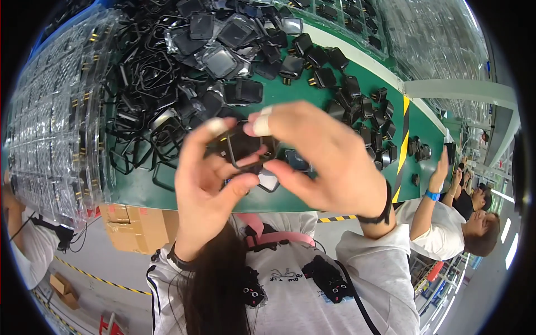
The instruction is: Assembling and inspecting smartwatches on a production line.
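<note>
In front of my chest, just over the near edge of the green table, both hands meet at one small dark piece. My left hand (207, 181) curls round a black plug block (243, 140), its gold prongs showing beside the index finger. My right hand (326, 159) pinches a thin black square frame (233, 153) at the block's face, fingertips above and thumb below. Motion blurs the fingers, so how far the frame sits on the block cannot be told. White tape wraps fingertips on both hands. Below them, a loose frame with a pale panel (269, 180) is partly hidden.
Loose black frames (148, 72) heap at the left, beside film-covered dark square panels (220, 60). Black plug blocks (324, 77) with gold prongs spread to the right. Stacked clear trays (56, 123) border the left side. A cardboard box (137, 226) stands below; another person (441, 223) sits at right.
</note>
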A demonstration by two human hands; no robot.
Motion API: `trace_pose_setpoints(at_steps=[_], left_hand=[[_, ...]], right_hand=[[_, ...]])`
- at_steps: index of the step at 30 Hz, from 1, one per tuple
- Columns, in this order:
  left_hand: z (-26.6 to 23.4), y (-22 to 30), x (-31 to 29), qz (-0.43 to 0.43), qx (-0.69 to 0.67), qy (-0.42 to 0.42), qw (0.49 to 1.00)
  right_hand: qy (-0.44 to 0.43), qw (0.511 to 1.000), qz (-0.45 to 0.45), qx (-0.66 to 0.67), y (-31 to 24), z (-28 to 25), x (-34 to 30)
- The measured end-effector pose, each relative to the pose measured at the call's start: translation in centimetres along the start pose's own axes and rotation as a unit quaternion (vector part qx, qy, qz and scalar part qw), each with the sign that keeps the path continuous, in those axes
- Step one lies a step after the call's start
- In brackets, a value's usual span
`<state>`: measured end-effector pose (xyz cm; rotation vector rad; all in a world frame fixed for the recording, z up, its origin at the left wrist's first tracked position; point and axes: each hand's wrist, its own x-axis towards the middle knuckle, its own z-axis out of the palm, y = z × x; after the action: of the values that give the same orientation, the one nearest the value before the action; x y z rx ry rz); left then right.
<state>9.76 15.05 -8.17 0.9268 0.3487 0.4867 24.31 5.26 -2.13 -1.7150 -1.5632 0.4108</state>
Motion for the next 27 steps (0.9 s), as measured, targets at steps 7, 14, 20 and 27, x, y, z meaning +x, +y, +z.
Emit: trace_pose_setpoints(at_steps=[7,14,20,27], left_hand=[[1.5,-0.2,0.0,-0.077,-0.018,-0.023,0.997],[0.7,-0.5,-0.5,-0.100,0.031,-0.027,0.994],[-0.2,-0.8,-0.8,-0.066,0.035,0.011,0.997],[-0.6,0.3,-0.3,-0.007,0.049,0.108,0.993]], right_hand=[[0.002,0.997,-0.041,-0.065,1.3,0.1,-2.9],[-0.029,0.996,0.034,0.080,2.1,-0.2,-2.8],[-0.028,0.911,0.205,0.356,3.2,0.5,-0.6],[0.049,0.987,0.053,-0.146,6.2,2.1,3.3]])
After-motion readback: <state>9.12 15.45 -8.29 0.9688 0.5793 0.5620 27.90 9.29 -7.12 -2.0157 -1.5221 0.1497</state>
